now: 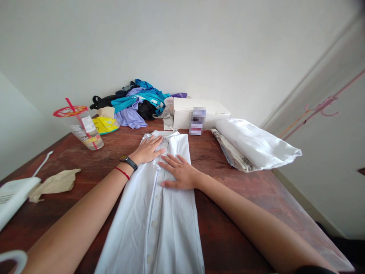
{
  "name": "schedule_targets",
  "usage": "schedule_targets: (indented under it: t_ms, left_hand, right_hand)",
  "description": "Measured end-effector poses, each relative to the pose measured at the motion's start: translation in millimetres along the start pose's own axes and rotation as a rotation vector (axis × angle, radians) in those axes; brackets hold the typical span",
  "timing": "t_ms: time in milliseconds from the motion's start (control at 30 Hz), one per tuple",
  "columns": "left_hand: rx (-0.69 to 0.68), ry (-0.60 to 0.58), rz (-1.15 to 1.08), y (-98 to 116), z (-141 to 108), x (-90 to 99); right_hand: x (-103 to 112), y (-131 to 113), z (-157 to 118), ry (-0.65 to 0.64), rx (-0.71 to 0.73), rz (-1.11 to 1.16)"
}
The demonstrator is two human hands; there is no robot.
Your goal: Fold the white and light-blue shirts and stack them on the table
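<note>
A white button-up shirt (173, 213) lies on the wooden table in a long narrow folded shape, its collar at the far end and its button strip running toward me. My left hand (148, 149) rests flat on the shirt just below the collar, fingers stretched out. Slightly nearer and to the right, my right hand (181, 173) lies on the shirt front with its fingers spread. Neither hand grips the cloth. Shallow creases run along the lower part of the shirt, whose near end leaves the view.
Left on the table (225, 213) stand a plastic drink cup (88, 133) with a straw, a yellow packet (105, 125) and brown paper (57, 184). Behind are heaped clothes (137, 99) and a white box (211, 110). A white plastic-covered bundle (253, 144) lies right.
</note>
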State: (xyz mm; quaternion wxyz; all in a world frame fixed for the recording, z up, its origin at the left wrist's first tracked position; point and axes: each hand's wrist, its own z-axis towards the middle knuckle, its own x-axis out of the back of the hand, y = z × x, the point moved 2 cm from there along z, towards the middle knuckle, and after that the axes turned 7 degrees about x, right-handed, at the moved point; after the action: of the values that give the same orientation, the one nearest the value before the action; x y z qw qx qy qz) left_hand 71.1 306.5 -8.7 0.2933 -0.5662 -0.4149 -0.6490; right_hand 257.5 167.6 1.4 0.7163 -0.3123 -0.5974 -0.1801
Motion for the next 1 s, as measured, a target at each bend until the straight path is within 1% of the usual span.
schedule_targets:
  t_ms: [533,833,933,1000]
  left_hand:
    - [0.002,0.013,-0.036,-2.9,0.9,-2.7]
    - [0.002,0.093,-0.082,-0.3,-1.3,-1.2]
    - [0.013,0.135,-0.152,-1.0,-0.8,-2.0]
    - [0.033,0.171,-0.25,-4.0,1.2,-2.9]
  right_hand:
    - [-0.6,0.8,0.2,0.002,0.012,-0.004]
    - [-0.9,1.0,0.1,0.014,0.018,-0.008]
    - [-0.8,0.9,0.0,0.021,0.015,-0.015]
    - [-1.0,0.9,-0.2,0.023,0.015,-0.017]
